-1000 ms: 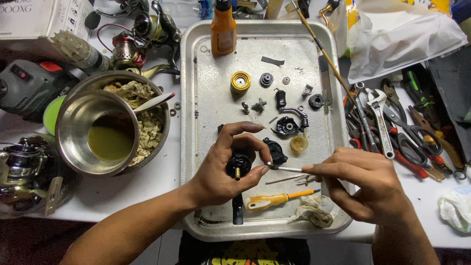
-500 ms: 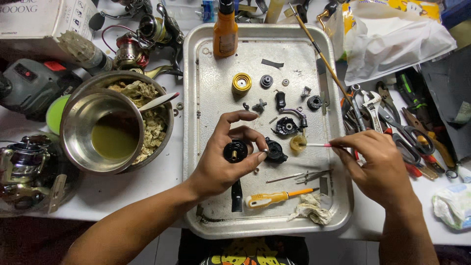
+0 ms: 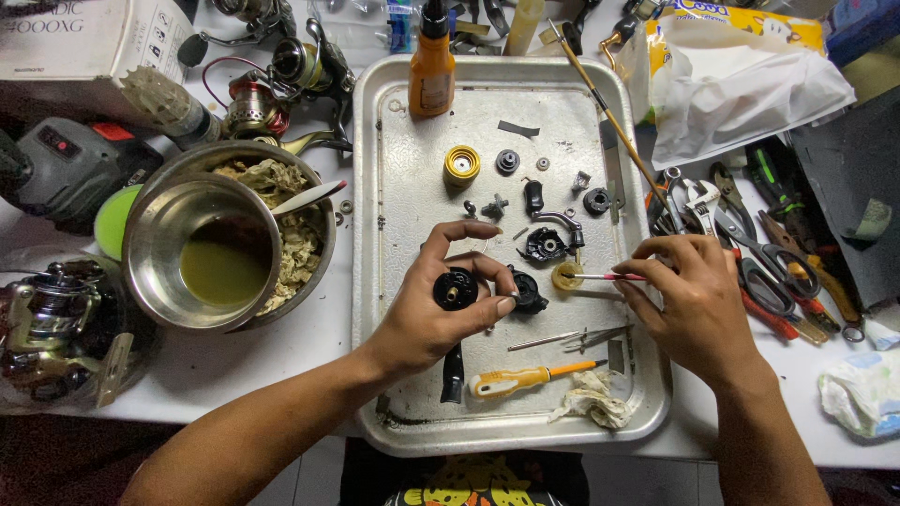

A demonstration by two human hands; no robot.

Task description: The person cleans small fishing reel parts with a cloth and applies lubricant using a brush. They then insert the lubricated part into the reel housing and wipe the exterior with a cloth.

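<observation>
Left hand (image 3: 436,314) sits at centre frame over the metal tray (image 3: 394,187), fingers clamped around a round black reel part (image 3: 455,288) with a brass centre; its thumb touches another black part (image 3: 528,292) just beside it. Right hand (image 3: 694,305) at centre right pinches a thin red-handled brush (image 3: 605,276), tip touching a small yellowish cup (image 3: 565,276) on the tray; 1 orange-handled screwdriver (image 3: 525,378) and tweezers (image 3: 572,337) lie in the tray's lower part, crumpled rag (image 3: 591,401) beside them; orange bottle (image 3: 430,70) stands at tray top; yellow spool cap (image 3: 461,165) below it. Steel bowl (image 3: 220,244) holding greenish liquid sits left of tray; pliers and wrenches (image 3: 769,253) piled at right; white plastic bag (image 3: 731,84) upper right.
</observation>
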